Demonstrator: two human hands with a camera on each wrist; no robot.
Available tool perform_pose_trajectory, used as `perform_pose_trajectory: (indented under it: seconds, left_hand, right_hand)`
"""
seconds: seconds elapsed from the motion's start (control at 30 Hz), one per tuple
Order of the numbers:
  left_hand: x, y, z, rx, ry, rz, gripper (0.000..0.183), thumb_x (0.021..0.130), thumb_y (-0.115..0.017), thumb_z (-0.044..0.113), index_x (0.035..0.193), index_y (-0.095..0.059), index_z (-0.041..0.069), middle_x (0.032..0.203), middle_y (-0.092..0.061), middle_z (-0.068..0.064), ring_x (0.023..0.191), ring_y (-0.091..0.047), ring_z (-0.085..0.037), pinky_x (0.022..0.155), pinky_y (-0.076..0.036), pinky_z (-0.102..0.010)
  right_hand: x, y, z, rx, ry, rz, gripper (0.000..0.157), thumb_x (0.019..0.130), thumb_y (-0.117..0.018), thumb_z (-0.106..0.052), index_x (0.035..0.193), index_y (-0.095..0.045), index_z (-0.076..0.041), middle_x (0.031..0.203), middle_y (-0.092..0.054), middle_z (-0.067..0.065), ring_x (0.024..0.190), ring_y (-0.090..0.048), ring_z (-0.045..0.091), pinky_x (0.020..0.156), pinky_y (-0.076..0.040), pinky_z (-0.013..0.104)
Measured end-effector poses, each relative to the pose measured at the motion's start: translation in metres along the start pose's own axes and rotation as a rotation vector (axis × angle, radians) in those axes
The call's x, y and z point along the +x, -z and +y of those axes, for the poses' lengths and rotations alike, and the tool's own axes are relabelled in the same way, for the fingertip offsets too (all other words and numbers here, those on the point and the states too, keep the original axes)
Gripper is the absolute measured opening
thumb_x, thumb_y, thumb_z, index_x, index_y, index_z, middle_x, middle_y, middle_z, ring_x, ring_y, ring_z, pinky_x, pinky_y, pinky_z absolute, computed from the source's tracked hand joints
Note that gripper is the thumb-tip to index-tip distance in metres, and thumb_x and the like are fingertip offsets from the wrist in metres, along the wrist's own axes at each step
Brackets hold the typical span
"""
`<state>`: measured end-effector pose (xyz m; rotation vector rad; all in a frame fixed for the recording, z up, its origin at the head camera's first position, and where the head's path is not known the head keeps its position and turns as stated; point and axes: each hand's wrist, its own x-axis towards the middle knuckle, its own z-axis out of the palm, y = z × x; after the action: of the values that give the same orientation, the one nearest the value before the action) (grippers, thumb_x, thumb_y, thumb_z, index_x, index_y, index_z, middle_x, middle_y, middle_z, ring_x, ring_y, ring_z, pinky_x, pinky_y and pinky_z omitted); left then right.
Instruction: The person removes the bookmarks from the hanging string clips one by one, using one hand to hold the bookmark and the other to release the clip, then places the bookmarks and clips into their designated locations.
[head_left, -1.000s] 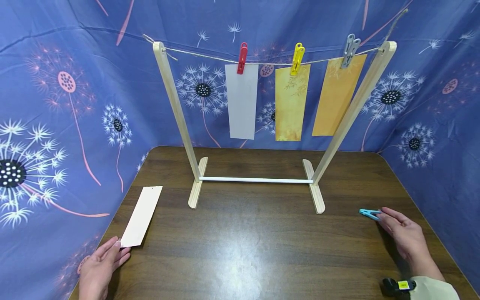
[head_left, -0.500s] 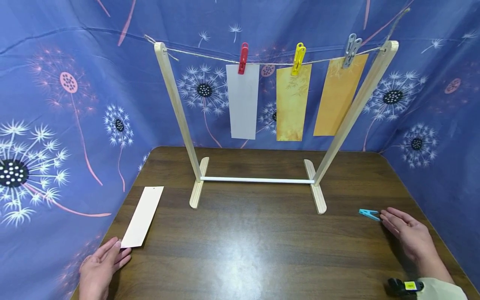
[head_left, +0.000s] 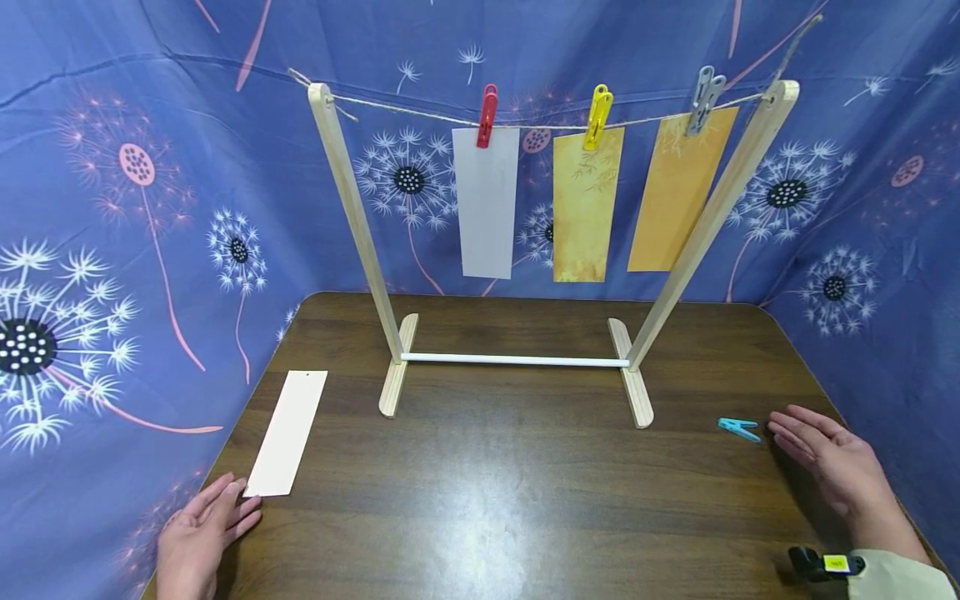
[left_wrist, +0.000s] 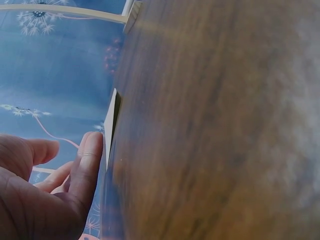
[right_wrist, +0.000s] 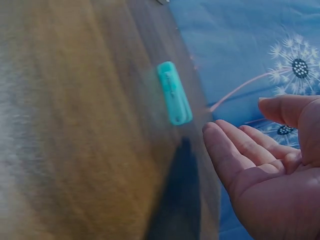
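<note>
A blank white paper strip [head_left: 287, 433] with a small hole at its top lies on the table at the left. My left hand [head_left: 198, 533] is at its near corner, thumb parted from the fingers. The left wrist view shows these fingers [left_wrist: 86, 167] fairly straight beside the strip [left_wrist: 111, 122]. On the right, a light-blue clothespin [head_left: 739, 429] rests on the wood. Just right of it, my right hand [head_left: 836, 462] holds nothing, its fingers extended and apart from the clothespin [right_wrist: 174, 93] in the right wrist view.
A wooden stand [head_left: 352, 217] with a white crossbar [head_left: 513, 360] carries a string [head_left: 412, 112]. From it hang a white strip [head_left: 485, 208], a yellow strip [head_left: 587, 212] and an orange strip [head_left: 675, 200], clipped by red [head_left: 487, 117], yellow [head_left: 597, 118] and grey [head_left: 705, 102] clothespins.
My right hand has let go of the light-blue clothespin and drawn back to the right. The left fingers have let go of the white strip, which now lies flatter on the table.
</note>
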<state>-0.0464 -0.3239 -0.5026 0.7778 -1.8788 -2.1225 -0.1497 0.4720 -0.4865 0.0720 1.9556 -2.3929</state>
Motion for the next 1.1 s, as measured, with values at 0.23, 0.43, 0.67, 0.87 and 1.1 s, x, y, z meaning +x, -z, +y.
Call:
perform_pose_trajectory:
  seconds: [0.23, 0.43, 0.67, 0.87, 1.1]
  left_hand:
    - [0.003, -0.002, -0.001, -0.004, 0.006, 0.019, 0.065, 0.093, -0.064, 0.025, 0.141, -0.035, -0.009, 0.097, -0.071, 0.004, 0.081, -0.071, -0.023, 0.071, -0.059, -0.037]
    - [0.004, -0.003, -0.001, -0.018, -0.021, -0.019, 0.064, 0.094, -0.062, 0.024, 0.141, -0.034, -0.009, 0.1, -0.071, 0.003, 0.082, -0.071, -0.024, 0.071, -0.059, -0.037]
    - [0.008, -0.01, 0.001, 0.024, -0.012, -0.047, 0.064, 0.095, -0.06, 0.029, 0.144, -0.035, -0.003, 0.105, -0.069, 0.006, 0.086, -0.07, -0.023, 0.073, -0.059, -0.039]
    - [0.011, -0.017, 0.007, 0.015, -0.037, -0.066, 0.063, 0.095, -0.061, 0.029, 0.142, -0.037, -0.004, 0.108, -0.069, 0.003, 0.088, -0.07, -0.023, 0.074, -0.059, -0.038]
    - [0.015, -0.031, 0.018, 0.002, -0.1, -0.115, 0.049, 0.095, -0.061, 0.023, 0.134, -0.045, -0.002, 0.105, -0.07, 0.004, 0.086, -0.07, -0.023, 0.073, -0.059, -0.036]
  right_hand:
    - [0.004, -0.002, -0.017, -0.067, -0.021, 0.041, 0.03, 0.099, -0.054, -0.013, 0.127, -0.045, -0.015, 0.108, -0.069, -0.005, 0.095, -0.067, 0.01, 0.078, -0.058, 0.026]
    - [0.008, -0.009, -0.029, -0.133, -0.025, 0.012, 0.032, 0.1, -0.051, -0.017, 0.131, -0.044, -0.017, 0.109, -0.068, -0.008, 0.094, -0.067, 0.008, 0.076, -0.057, 0.023]
    - [0.013, -0.022, -0.039, -0.162, -0.015, 0.029, 0.037, 0.099, -0.054, -0.018, 0.135, -0.044, -0.016, 0.11, -0.068, -0.011, 0.095, -0.066, 0.008, 0.074, -0.056, 0.019]
    - [0.016, -0.031, -0.048, -0.18, -0.016, 0.061, 0.045, 0.098, -0.057, -0.018, 0.14, -0.042, -0.016, 0.109, -0.067, -0.013, 0.095, -0.066, 0.006, 0.073, -0.057, 0.019]
    - [0.018, -0.044, -0.059, -0.231, 0.022, 0.073, 0.049, 0.097, -0.058, -0.02, 0.143, -0.041, -0.014, 0.11, -0.066, -0.014, 0.094, -0.066, 0.003, 0.071, -0.055, 0.016]
